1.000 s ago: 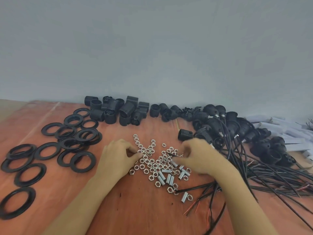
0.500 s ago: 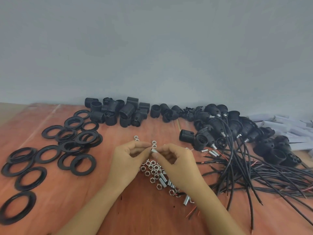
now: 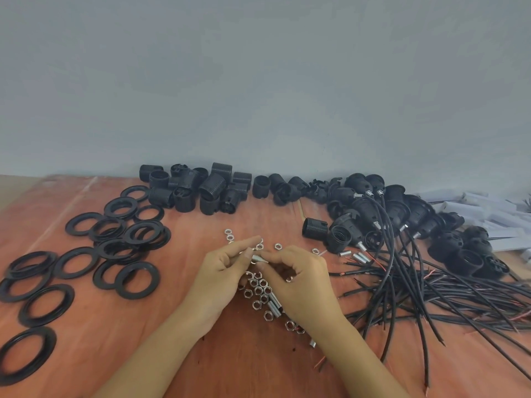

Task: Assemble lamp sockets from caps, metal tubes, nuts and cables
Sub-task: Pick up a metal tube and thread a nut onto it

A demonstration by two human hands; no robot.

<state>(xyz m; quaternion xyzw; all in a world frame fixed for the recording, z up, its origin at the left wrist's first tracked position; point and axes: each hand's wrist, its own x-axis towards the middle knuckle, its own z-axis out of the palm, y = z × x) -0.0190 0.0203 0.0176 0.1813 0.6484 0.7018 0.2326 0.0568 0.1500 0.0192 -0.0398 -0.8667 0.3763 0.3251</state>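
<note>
Metal tube (image 3: 260, 258), still pinched between both hands (image 3: 221, 272) (image 3: 300, 281)

Two hands, left hand (image 3: 221, 271) and right hand (image 3: 301, 282), pinch one tube (image 3: 259, 258) in their fingers (image 3: 244, 245). Five more tubes lie loose: three on the right by the cables (image 3: 431, 297), two near the right wrist. About fourteen rings (image 3: 120, 282) lie left, some stacked. Some twenty nuts (image 3: 258, 290) show; others are hidden. Over a dozen sockets (image 3: 212, 185) sit far; the wired ones are too tangled to count.
</note>
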